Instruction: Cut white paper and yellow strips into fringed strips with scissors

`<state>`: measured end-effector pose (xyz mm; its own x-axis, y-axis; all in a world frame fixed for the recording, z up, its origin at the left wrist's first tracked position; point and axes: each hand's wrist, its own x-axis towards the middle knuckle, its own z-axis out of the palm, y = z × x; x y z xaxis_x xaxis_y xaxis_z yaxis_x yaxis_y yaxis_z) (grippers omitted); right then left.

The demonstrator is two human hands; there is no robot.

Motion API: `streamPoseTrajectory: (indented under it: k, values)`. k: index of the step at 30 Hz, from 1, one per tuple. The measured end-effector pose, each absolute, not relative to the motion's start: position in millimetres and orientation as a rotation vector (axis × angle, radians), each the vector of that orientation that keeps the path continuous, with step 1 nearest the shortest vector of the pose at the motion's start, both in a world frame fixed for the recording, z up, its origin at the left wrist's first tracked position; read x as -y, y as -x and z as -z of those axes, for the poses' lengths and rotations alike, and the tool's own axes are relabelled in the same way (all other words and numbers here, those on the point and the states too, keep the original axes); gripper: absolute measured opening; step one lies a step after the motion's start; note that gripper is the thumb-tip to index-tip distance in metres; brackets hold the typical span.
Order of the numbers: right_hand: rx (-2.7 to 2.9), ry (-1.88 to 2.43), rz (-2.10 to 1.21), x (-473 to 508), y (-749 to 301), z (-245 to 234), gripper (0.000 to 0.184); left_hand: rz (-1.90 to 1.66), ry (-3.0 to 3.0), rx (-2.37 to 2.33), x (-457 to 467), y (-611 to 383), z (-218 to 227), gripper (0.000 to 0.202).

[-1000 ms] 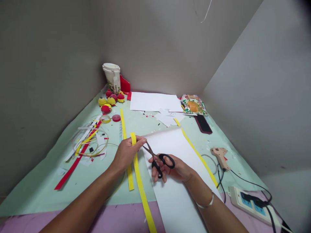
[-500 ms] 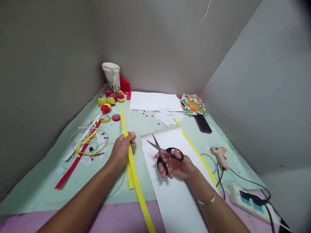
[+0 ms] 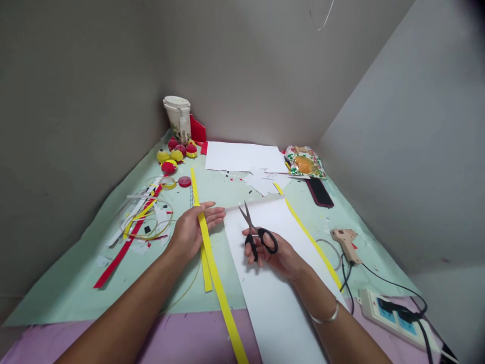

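Note:
My left hand (image 3: 187,230) has its fingers stretched out to the right, with a yellow corrugated paper strip (image 3: 215,280) lying across the palm under the thumb. That strip runs down past the near table edge. A shorter yellow strip (image 3: 206,270) lies beneath it on the green sheet. Black-handled scissors (image 3: 250,222) sit in my right hand (image 3: 278,258), fingers through the loops, blades partly apart and pointing up and left. Below this hand is a long sheet of white paper (image 3: 265,303). Another yellow strip (image 3: 303,227) lies along the paper's right side.
Paper scraps and a red strip (image 3: 117,263) lie left. Red and yellow balls (image 3: 168,167) sit near a white cup (image 3: 177,114). At right are a phone (image 3: 319,192), a glue gun (image 3: 345,242) and a power strip (image 3: 394,318). White sheets (image 3: 244,157) and a snack packet (image 3: 305,163) lie behind.
My left hand's fingers have uncurled and stretched out to the right, with the strip still across the palm. The scissors have turned more upright and their blades have closed somewhat.

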<state>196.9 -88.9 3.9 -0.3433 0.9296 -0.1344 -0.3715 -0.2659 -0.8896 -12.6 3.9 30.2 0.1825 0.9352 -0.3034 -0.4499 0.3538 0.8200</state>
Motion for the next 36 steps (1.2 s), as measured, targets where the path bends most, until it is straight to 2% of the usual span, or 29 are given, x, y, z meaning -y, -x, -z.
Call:
streamPoseTrajectory:
  k: [3,6,13,19,24,29,36]
  values:
    - [1.057,1.065,-1.633,93.7,-191.8,-12.4,0.047,-1.023,-0.602,-0.862,-0.6,14.2,-37.2,0.025]
    - [1.082,1.179,-1.562,103.5,-183.2,-18.9,0.049,-0.965,-0.503,-0.765,1.7,12.1,-48.8,0.031]
    - [0.987,1.127,-1.602,134.1,-154.4,-9.4,0.055,-0.983,-0.348,-0.609,-1.5,0.4,-71.4,0.048]
    - [0.882,1.198,-1.651,157.2,-147.0,0.3,0.058,-1.016,-0.391,-0.6,-19.1,-1.4,-62.4,0.049]
    - [0.86,1.274,-1.532,166.4,-155.0,-4.5,0.05,-0.97,-0.522,-0.627,-30.7,-1.7,-45.5,0.05]
    - [0.806,1.314,-1.481,172.5,-162.6,-6.8,0.051,-0.91,-0.555,-0.592,-38.3,-5.8,-39.6,0.053]
    - [0.847,1.477,-1.254,191.1,-169.5,-6.2,0.05,-0.745,-0.726,-0.637,-41.1,-31.4,-39.5,0.04]
